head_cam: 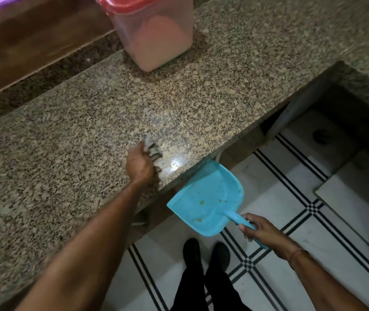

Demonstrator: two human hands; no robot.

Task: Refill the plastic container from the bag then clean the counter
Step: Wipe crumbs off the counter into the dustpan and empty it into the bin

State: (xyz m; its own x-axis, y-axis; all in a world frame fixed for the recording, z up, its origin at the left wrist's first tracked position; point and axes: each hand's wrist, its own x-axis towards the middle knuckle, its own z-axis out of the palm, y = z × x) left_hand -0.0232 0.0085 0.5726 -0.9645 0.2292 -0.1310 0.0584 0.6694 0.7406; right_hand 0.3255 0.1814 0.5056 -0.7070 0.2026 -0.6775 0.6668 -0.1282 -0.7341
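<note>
Dirt could miss the dustpan (206,198), gripped by the right hand (259,230) under the table (66,131) edge, if the left hand (139,163), clutching a cloth (151,147), sweeps fast. Container (156,34) stands at top of frame, closed.

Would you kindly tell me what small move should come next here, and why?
Probably wipe the cloth in the left hand off the counter edge: the right hand holds the blue dustpan just under that edge, open side up, placed to catch what falls.
</note>
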